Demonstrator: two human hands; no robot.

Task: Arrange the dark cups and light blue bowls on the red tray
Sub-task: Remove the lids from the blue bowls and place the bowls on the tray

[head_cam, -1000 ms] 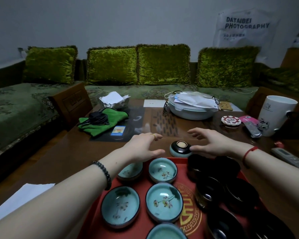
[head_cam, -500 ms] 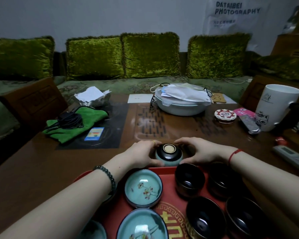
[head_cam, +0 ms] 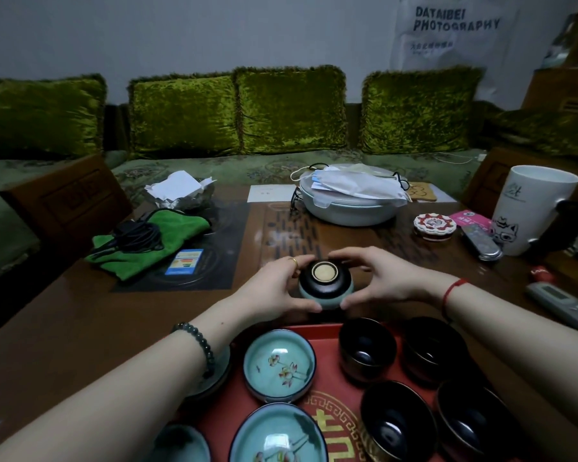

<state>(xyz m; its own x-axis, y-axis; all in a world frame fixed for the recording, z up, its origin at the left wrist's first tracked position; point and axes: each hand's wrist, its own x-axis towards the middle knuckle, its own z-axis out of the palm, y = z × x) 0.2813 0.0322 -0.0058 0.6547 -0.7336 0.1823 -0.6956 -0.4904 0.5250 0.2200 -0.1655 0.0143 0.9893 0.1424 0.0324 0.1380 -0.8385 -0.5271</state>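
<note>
Head view, my left hand and right hand cupping an upturned dark cup stacked on a light blue bowl, foot-ring up, on the table just beyond the red tray's far edge.

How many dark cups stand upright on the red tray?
4, on the tray's right half: far-left cup, far-right cup, near-left cup, near-right cup. More may lie below the frame edge.
</note>
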